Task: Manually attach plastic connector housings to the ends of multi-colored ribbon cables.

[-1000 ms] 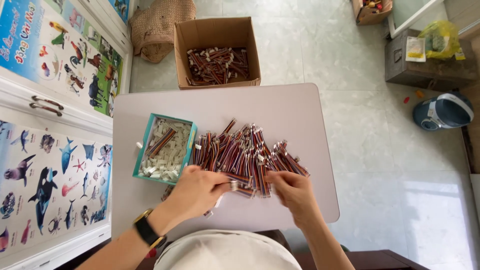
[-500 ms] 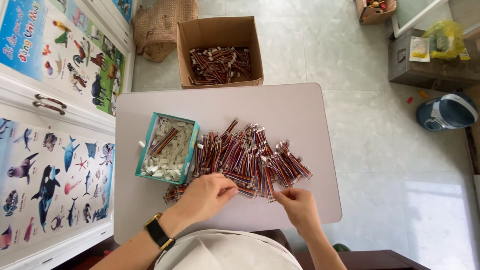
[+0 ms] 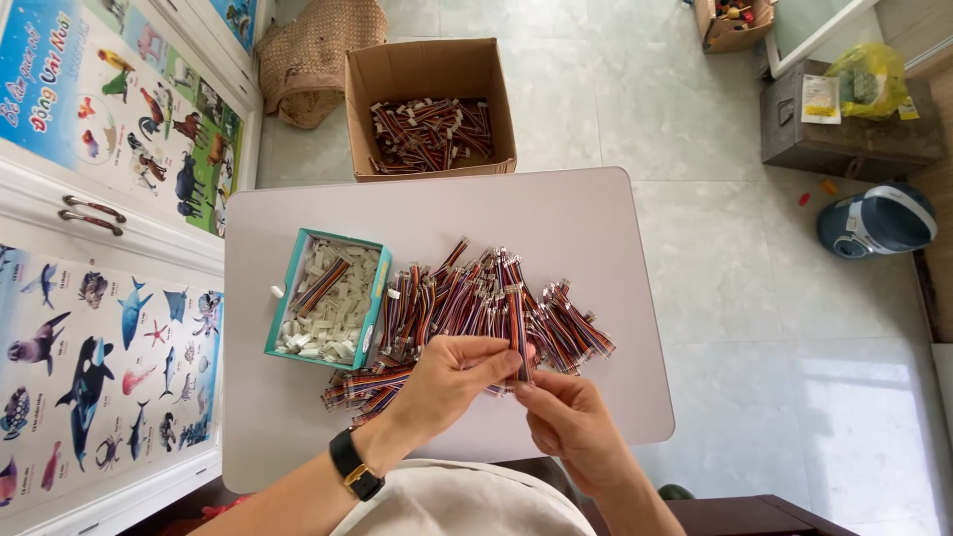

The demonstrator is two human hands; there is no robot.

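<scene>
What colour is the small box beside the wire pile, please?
The box is teal, holding white connectors; the head view shows it best.

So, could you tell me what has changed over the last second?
The left hand and right hand came together and lifted one short bundle of striped wires upright, pinched between their fingertips, just above the pile of wire bundles. The teal box of white connectors, the table and the cardboard box stayed put.

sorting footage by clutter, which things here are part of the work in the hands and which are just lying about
In use: left hand and right hand holding one wire bundle; wire pile; teal tray of white connectors; cardboard box of wires.

Lying about: woven bag; blue-white appliance; metal box.
</scene>
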